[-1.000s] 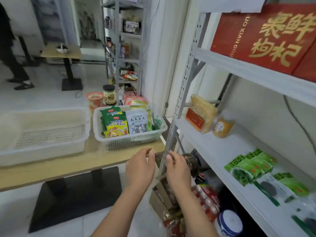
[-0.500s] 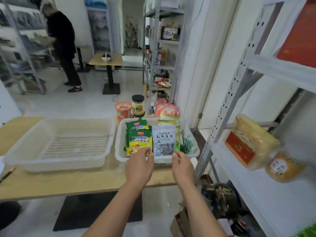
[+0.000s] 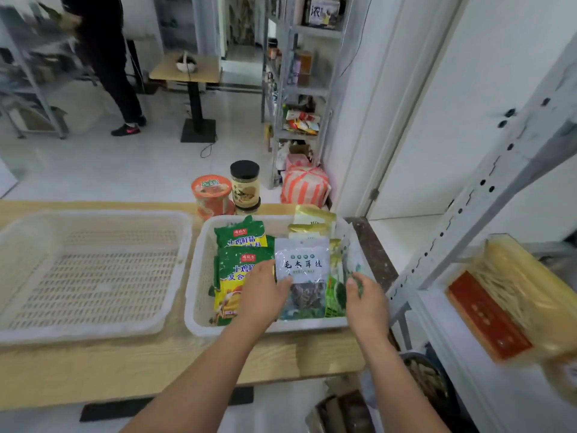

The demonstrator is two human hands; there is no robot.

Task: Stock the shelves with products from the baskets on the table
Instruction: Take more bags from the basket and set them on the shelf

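Clear plastic pouch (image 3: pixel 301 264) printed 毛木耳丝 lies between the fingers; left hand (image 3: pixel 260 295) fingertips hidden, right hand (image 3: pixel 368 303) blurred, grips unclear.

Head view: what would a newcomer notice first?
The left hand and right hand reach into the right-hand basket on the table, crammed with green-and-yellow packets and a clear packet of dark strips. On the right, a noodle pack sits on the white shelf.

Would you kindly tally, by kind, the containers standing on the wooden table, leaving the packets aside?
White baskets: 2
Orange cup: 1
Black-lidded jar: 1
Total: 4
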